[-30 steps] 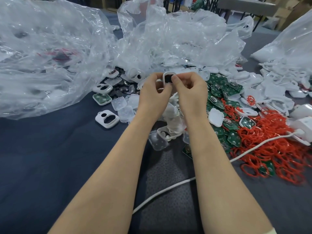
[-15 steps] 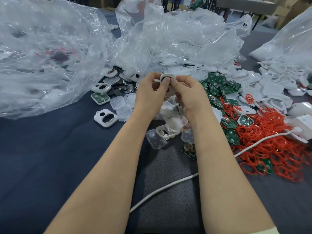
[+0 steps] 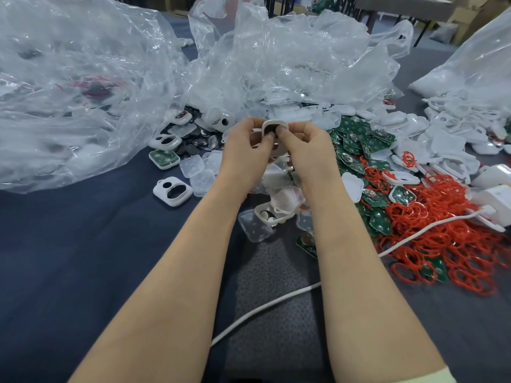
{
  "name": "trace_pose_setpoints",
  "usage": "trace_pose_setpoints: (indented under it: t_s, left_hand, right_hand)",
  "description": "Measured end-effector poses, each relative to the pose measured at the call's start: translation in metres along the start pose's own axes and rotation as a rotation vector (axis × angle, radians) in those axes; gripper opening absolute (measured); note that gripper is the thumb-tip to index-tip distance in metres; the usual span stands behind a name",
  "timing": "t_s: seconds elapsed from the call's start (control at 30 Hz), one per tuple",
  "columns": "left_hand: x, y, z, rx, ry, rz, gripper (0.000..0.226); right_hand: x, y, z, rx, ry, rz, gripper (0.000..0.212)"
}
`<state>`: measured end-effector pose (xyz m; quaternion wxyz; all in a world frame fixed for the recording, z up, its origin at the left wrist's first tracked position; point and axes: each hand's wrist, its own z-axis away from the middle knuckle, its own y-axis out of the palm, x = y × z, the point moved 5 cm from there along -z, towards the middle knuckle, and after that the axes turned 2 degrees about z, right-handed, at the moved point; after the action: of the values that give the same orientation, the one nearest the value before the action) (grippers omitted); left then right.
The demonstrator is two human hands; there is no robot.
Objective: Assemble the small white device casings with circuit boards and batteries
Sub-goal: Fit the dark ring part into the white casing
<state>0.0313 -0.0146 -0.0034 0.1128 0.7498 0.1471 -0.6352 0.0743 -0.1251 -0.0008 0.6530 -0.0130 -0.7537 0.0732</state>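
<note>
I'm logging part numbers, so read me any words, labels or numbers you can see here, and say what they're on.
No text can be read.
green circuit boards: any print too small to read.
white adapter: faint grey marks, too blurred to read.
Held white casing: no label shows.

Two bare hands show, the left hand (image 3: 243, 153) and the right hand (image 3: 308, 153), each with uncovered fingers and short, plain nails; the two thumbnails (image 3: 282, 130) are the clearest to see. The left forearm (image 3: 177, 272) is bare along the whole length that shows, down to the bottom edge of the view. The right forearm (image 3: 359, 272) is bare too, up to a narrow strip of sleeve (image 3: 435, 378) in the bottom right corner. That sleeve is pale, a cream to light yellow-green cloth with a soft curved hem; too little of it shows to tell the garment
</note>
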Motion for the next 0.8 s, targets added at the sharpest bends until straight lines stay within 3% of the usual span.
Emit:
trace_pose_setpoints:
  t_s: [0.2,0.37,0.47,0.63,0.8]
  left_hand:
    - [-0.003,-0.005,-0.001,-0.074,0.049,-0.090,0.023]
    - [-0.012,-0.008,0.003,-0.201,0.199,-0.219,0.014]
    - [-0.017,-0.011,0.007,-0.266,0.264,-0.243,0.020]
    - [-0.018,-0.009,0.007,-0.190,0.215,-0.055,0.027]
    - [-0.026,-0.004,0.015,-0.210,0.385,-0.154,0.023]
  right_hand:
    - [0.013,0.004,0.009,-0.045,-0.209,0.241,0.003]
    - [0.021,0.006,0.015,-0.157,-0.413,0.356,0.005]
    - [0.023,0.008,0.019,-0.235,-0.505,0.356,0.007]
    - [0.024,0.006,0.025,-0.309,-0.589,0.313,0.008]
    - [0.025,0.008,0.026,-0.281,-0.593,0.250,0.011]
